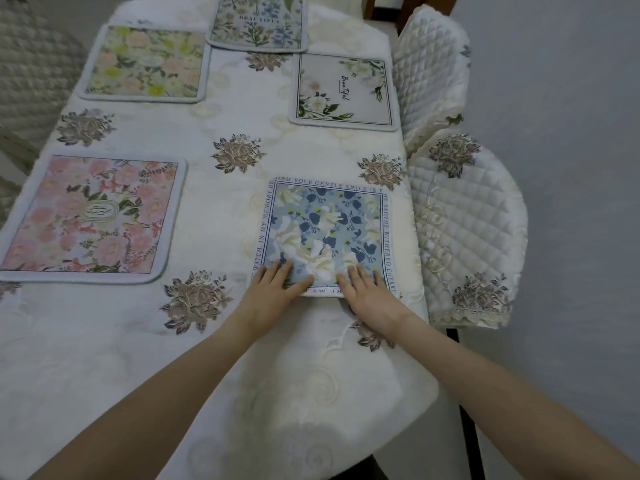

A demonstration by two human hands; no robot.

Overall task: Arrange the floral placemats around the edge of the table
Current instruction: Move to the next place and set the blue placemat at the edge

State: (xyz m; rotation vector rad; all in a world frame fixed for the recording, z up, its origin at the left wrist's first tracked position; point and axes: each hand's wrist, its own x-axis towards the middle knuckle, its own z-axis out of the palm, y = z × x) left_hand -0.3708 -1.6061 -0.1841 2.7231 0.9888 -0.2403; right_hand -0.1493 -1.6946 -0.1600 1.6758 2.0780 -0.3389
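A blue floral placemat (pixel 327 223) with a text border lies flat near the table's right edge. My left hand (pixel 273 287) and my right hand (pixel 367 289) rest palm down on its near edge, fingers spread. A pink floral placemat (pixel 93 216) lies at the left edge. A yellow-green floral placemat (pixel 145 64) sits at the far left. A white placemat with green leaves (pixel 343 90) is at the far right. A blue-green botanical placemat (pixel 258 20) lies at the far end.
The table wears a white tablecloth (pixel 207 358) embroidered with brown flowers. Two chairs with quilted covers (pixel 464 223) stand close against the right side. Another quilted chair (pixel 31 71) shows at the far left. Grey floor lies to the right.
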